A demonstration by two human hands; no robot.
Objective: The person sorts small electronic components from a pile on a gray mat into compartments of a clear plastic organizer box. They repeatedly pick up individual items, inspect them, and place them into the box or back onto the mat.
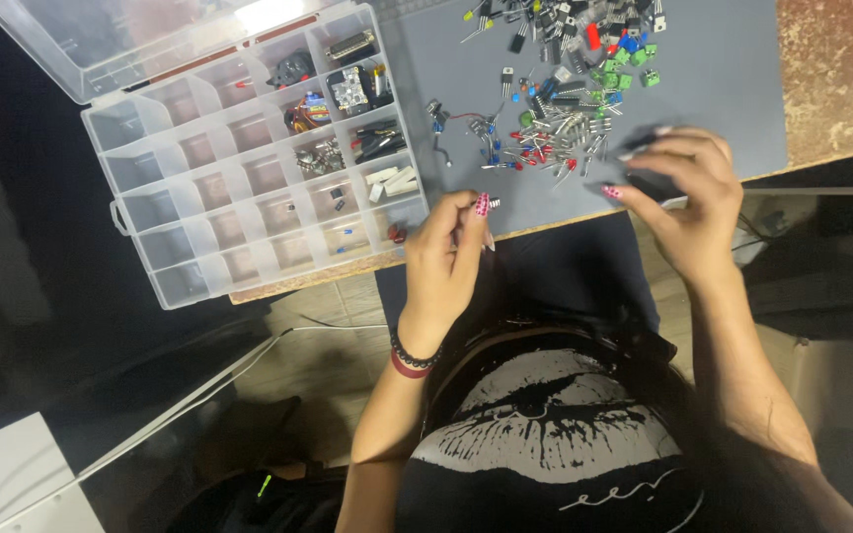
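My left hand hovers at the near edge of the grey mat, its fingers pinched on a small metallic component. Over the mat's near right part, my right hand is blurred, with fingers curled and spread; whether it holds anything is unclear. A pile of small electronic parts, among them red LEDs, green terminal blocks, blue pieces and black transistors, lies on the mat just beyond both hands. The clear plastic compartment box stands open to the left of my left hand.
The box's lid is folded back at the far left. Some of its compartments hold wires, connectors, clips and white pieces. The wooden tabletop shows at the right. Below the table edge are the floor, a white object and a thin rod.
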